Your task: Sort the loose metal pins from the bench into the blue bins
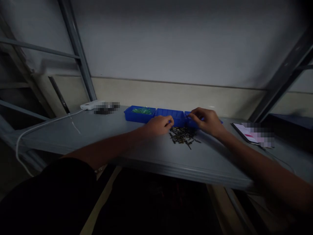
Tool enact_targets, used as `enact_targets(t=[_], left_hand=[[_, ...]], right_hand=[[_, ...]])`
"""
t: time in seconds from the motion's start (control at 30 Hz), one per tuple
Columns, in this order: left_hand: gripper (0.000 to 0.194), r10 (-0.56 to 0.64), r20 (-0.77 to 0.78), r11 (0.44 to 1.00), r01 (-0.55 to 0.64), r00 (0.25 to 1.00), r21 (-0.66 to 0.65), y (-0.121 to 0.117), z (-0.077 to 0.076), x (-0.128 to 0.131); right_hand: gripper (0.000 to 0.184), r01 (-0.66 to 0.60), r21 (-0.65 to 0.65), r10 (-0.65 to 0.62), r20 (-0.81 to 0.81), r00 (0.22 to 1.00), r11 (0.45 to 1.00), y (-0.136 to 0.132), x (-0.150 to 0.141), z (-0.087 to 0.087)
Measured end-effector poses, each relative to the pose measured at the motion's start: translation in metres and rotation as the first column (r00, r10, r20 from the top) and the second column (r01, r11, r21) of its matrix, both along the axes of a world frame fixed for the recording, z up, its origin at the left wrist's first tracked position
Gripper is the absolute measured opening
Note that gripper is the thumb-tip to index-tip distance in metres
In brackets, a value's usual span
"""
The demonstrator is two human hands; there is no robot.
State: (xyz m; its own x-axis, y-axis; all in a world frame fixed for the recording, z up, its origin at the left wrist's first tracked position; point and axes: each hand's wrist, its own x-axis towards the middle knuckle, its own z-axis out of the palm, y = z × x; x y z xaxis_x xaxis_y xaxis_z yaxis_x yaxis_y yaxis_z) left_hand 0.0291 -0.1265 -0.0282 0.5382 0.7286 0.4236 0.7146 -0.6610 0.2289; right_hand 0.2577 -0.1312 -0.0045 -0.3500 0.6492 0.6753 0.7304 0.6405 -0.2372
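Note:
A loose pile of small, thin, dark metal pieces (183, 135), some with brass-coloured parts, lies on the grey shelf top (146, 148). My left hand (160, 124) is at the pile's left edge, its fingers curled together; what they hold, if anything, is hidden. Over the right blue bin (192, 123), my right hand (206, 120) has thumb and fingertips pinched, with something too small and dark to name. The middle blue bin (179, 117) stands behind my left hand. Green plastic-looking material (143, 111) fills part of the left blue bin (137, 117).
A phone with a lit screen (246, 133) lies on the right. On the left are a white power strip (89, 105), its white cable (49, 123) and a blurred dark item (106, 108). Metal posts (77, 49) and a pale wall (171, 49) bound the back.

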Motion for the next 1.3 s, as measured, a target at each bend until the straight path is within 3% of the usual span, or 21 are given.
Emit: enact_targets(t=[0.13,0.3,0.5,0.67,0.93,1.03,1.3], left_hand=[[0.022,0.042,-0.046,0.999,-0.043,0.998,-0.027,0.011,-0.005,-0.007],[0.028,0.036,-0.118,0.998,-0.043,0.992,-0.052,0.018,-0.010,-0.011],[0.018,0.019,-0.102,0.999,-0.024,0.995,-0.045,0.023,-0.014,-0.011],[0.018,0.077,-0.118,0.995,-0.085,0.990,-0.060,0.023,-0.014,-0.011],[0.016,0.105,-0.163,0.994,-0.110,0.981,-0.019,0.010,0.001,-0.011],[0.017,0.087,-0.113,0.996,-0.085,0.990,0.021,0.006,0.004,-0.010],[0.017,0.006,-0.028,0.999,-0.005,1.000,0.038,0.001,-0.002,-0.003]], right_hand=[[0.025,0.128,0.020,-0.127,-0.048,0.991,0.992,0.015,0.016,0.003],[0.025,0.217,0.018,-0.217,0.003,0.976,0.976,0.026,0.024,0.001],[0.024,0.196,0.002,-0.196,0.093,0.976,0.981,0.030,0.024,-0.003],[0.024,0.179,0.018,-0.180,0.085,0.980,0.984,0.027,0.022,-0.001],[0.033,0.239,0.034,-0.240,0.029,0.970,0.970,0.019,0.021,0.006],[0.033,0.183,0.026,-0.184,0.022,0.983,0.983,0.013,0.017,0.007],[0.021,-0.151,-0.088,0.165,0.179,0.970,0.985,-0.004,-0.012,-0.010]])
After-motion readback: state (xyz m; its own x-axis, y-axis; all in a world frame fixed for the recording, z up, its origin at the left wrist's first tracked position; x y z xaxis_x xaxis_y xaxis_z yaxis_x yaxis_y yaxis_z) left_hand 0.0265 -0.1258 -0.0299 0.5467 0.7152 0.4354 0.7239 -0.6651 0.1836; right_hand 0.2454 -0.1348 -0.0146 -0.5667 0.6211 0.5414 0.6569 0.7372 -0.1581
